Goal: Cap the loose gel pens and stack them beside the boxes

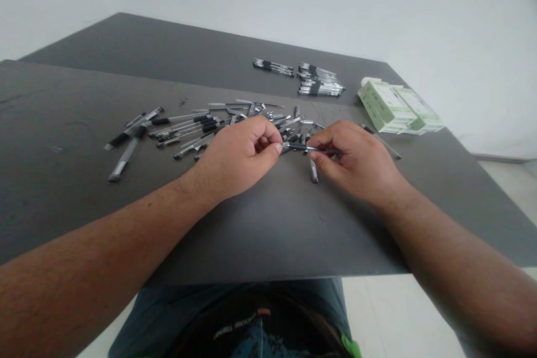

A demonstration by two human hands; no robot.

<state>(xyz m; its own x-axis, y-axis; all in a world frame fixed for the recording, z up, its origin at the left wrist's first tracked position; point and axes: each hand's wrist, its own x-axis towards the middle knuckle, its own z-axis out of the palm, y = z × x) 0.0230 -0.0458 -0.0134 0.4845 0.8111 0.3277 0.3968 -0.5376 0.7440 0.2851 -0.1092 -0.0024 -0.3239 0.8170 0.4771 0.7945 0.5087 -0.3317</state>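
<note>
Across the dark grey worktop point(268, 229), left to right, I observe scattered slim black-and-clear plastic pens point(205, 121); the left hand point(239, 151), fingers pinching the tip of a black-gripped pen point(296, 146) before the pile; the right hand point(358, 159) grasping its shaft; green-and-white cardboard boxes point(388, 105).

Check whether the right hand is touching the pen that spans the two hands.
Touching. The head view shows it plainly: the right hand pinches the pen between thumb and fingers, with no gap visible.
</note>
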